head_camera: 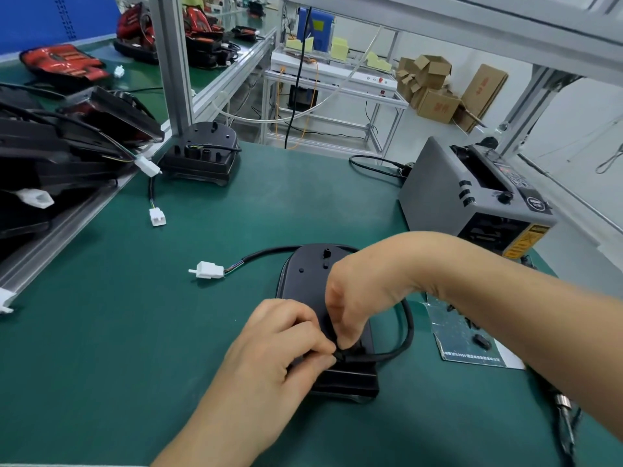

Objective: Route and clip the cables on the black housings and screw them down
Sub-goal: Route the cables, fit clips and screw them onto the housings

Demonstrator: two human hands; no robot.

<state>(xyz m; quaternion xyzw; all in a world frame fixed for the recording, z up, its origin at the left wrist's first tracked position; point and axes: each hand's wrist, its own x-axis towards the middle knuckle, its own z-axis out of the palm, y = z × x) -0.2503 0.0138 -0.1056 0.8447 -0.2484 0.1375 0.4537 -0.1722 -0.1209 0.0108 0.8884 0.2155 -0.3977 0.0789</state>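
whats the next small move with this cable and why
Probably press the black cable down into the black housing where both hands pinch it: the left hand and right hand meet at its near end, while the cable loops loose off the right side.

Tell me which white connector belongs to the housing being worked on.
The connector lying on the mat just left of that housing; its black cable runs along the housing's far edge. The others sit farther left, by the stacked units.
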